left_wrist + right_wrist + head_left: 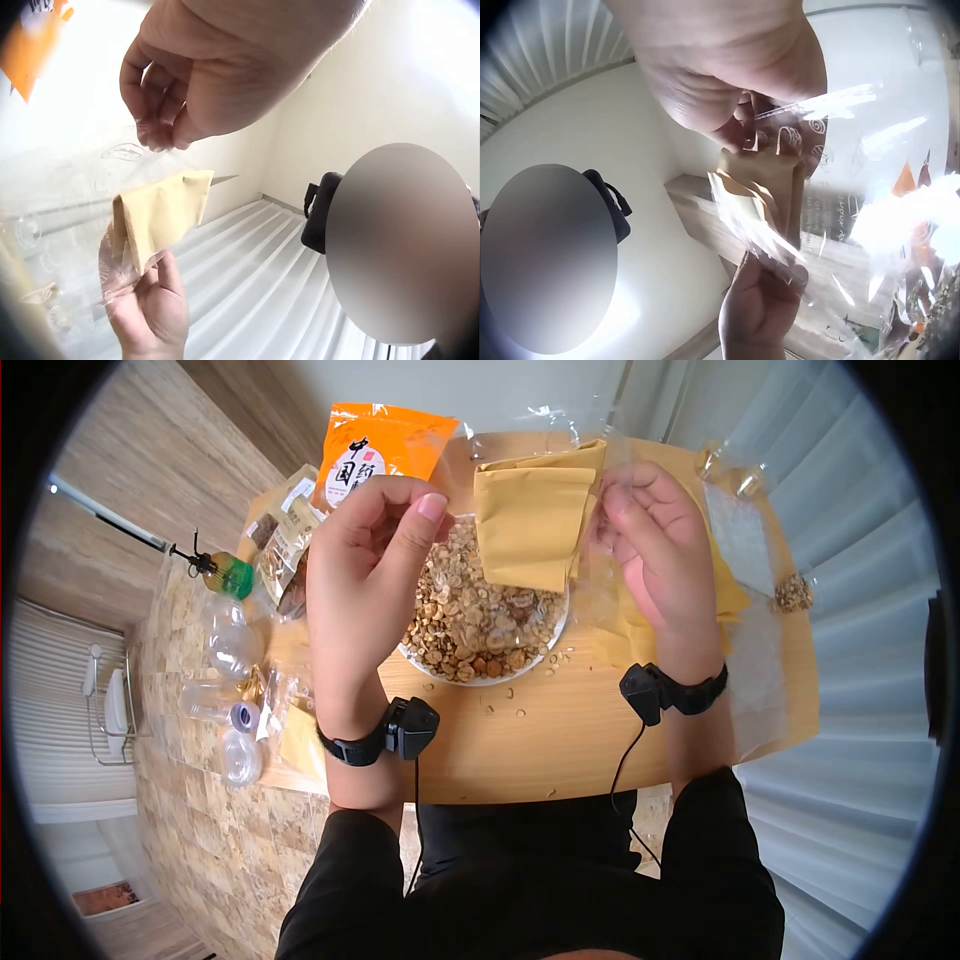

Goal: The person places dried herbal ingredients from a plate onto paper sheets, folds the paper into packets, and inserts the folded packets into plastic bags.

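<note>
Both hands are raised above a wooden table. Between them hangs a clear printed plastic bag with a folded yellow paper packet inside. My left hand pinches the bag's left top edge with thumb and fingers. My right hand pinches the right edge. In the left wrist view the left hand is at the top, and the packet hangs below it above the right hand. The right wrist view shows the right hand gripping the bag around the packet.
Under the bag stands a white bowl heaped with beige dried pieces, with some scattered on the table. An orange pouch stands behind it. Clear bottles and packets lie at the left. Another clear bag lies at the right.
</note>
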Demonstrator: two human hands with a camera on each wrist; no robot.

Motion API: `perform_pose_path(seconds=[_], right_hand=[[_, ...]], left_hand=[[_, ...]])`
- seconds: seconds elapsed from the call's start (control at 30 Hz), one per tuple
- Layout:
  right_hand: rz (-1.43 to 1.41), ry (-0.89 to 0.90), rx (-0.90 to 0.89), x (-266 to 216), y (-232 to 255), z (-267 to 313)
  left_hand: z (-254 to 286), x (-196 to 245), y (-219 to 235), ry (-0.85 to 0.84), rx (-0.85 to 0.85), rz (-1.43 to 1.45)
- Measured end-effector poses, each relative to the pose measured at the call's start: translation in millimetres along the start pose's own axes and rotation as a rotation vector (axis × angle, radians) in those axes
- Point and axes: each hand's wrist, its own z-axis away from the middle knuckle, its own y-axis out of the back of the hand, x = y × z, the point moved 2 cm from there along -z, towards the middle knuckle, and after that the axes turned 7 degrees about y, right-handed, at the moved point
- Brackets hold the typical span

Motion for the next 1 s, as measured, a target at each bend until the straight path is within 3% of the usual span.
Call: perform_pose_path(seconds=[0.17, 0.5, 0.6, 0.7, 0.77, 1.0], right_hand=[[-0.002, 0.027, 0.120, 3.0, 7.1, -1.3], [0.128, 0.039, 0.113, -2.0, 3.5, -1.6], [0.066, -0.058, 0.106, -6.6, 8.7, -5.2], [0.164, -0.113, 0.090, -11.9, 3.0, 0.2], [0.396, 0.055, 0.016, -13.9, -1.0, 0.3], [0.522, 0.049, 0.031, -26.4, -4.6, 3.1]], left_hand=[[-2.9, -0.2, 2.6, -0.048, 0.013, 0.086], [-5.1, -4.0, 3.3, -0.100, 0.052, 0.098], [-6.4, -5.1, 4.5, -0.067, 0.047, 0.102], [-2.2, 0.4, 0.4, -0.031, 0.029, 0.170], [-0.8, 3.7, 0.3, -0.026, 0.014, 0.148], [2.4, 7.6, -2.3, -0.106, -0.070, 0.105]])
